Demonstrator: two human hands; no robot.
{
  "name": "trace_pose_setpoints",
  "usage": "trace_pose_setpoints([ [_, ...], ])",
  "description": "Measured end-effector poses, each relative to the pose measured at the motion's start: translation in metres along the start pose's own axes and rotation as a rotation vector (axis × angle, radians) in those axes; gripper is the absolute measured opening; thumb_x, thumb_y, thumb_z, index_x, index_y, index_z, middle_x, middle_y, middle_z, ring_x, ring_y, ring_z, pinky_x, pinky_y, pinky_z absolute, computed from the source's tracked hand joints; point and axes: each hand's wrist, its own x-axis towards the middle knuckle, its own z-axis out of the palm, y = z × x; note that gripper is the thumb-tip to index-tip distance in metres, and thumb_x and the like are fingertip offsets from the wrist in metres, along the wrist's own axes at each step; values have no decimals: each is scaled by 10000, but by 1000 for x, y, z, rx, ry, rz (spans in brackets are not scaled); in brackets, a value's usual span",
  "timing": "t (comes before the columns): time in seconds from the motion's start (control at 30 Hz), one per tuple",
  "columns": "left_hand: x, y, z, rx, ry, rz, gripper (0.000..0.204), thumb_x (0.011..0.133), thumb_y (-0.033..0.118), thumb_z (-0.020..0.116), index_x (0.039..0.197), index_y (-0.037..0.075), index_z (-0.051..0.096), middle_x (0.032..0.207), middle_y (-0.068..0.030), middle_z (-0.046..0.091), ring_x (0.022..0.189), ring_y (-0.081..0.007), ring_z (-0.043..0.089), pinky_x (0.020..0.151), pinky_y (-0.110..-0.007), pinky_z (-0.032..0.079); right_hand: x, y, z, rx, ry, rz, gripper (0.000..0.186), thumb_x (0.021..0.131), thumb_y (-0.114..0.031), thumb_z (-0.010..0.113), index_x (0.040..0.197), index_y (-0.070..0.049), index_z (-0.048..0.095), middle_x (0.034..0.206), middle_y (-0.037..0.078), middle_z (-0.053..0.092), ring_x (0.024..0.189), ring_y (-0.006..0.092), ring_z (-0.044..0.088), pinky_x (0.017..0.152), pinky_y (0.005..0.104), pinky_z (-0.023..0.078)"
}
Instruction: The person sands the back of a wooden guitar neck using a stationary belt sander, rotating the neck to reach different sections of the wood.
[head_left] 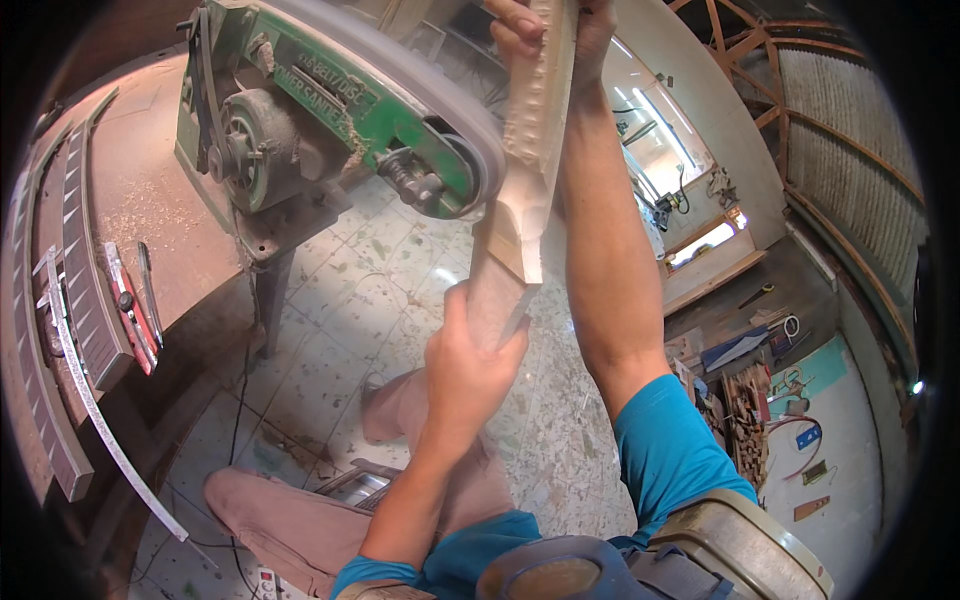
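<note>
A long pale wooden piece, shaped like an instrument neck, runs from the top of the view down to the middle. Its upper part has a ridged edge, and a carved step lies lower down. My left hand is closed around its lower end. At the far end, my right hand grips it with fingers wrapped around; part of that hand is hidden by the wood. The rounded end of a green belt sander is right beside the wood's left edge; whether they touch, I cannot tell.
On the dusty bench at left lie curved strips, a red cutter and a steel ruler. A cord hangs toward the tiled floor. Stacked wood pieces stand at right.
</note>
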Motion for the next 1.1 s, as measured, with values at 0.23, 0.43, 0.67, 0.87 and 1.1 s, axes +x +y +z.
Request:
trace_pose_setpoints([
  [0.23, 3, -2, -3, -90, -49, -10, 494, 845, 183, 794, 1242, -11, 575, 930, -245, 745, 871, -362, 765, 727, -412, 573, 1, 2, -4, -160, 85, -14, 455, 1025, -371, 558, 1395, -110, 507, 741, 52, 523, 487, 140, 556, 361, 254, 461],
  [0.43, 7, -8, -7, -236, -130, -82, 500, 851, 153, 806, 1261, -31, 587, 1008, -178, 756, 901, -190, 732, 769, -336, 566, 1, 5, -6, -254, 159, -29, 438, 1015, -386, 582, 1361, -124, 523, 735, 42, 536, 471, 130, 560, 358, 240, 438],
  [0.67, 10, -20, -9, -317, -187, -78, 527, 848, 141, 805, 1281, -57, 578, 998, -154, 739, 881, -168, 699, 778, -317, 558, 1, 6, 0, -364, 242, -26, 350, 1003, -395, 603, 1231, -134, 556, 723, 13, 555, 449, 115, 551, 354, 239, 424],
  [0.87, 13, -25, -10, -345, -225, -85, 548, 844, 124, 792, 1303, -69, 565, 1022, -143, 725, 897, -168, 685, 797, -312, 552, -2, 7, 10, -491, 306, -6, 278, 991, -391, 616, 1112, -148, 554, 698, 6, 562, 420, 109, 537, 342, 243, 414],
  [1.1, 20, -38, -10, -372, -288, -78, 569, 843, 111, 773, 1333, -71, 549, 1084, -127, 693, 967, -164, 654, 866, -311, 531, -2, 9, 13, -581, 327, -47, 248, 988, -362, 614, 1089, -143, 556, 690, 10, 561, 414, 112, 541, 339, 241, 413],
])
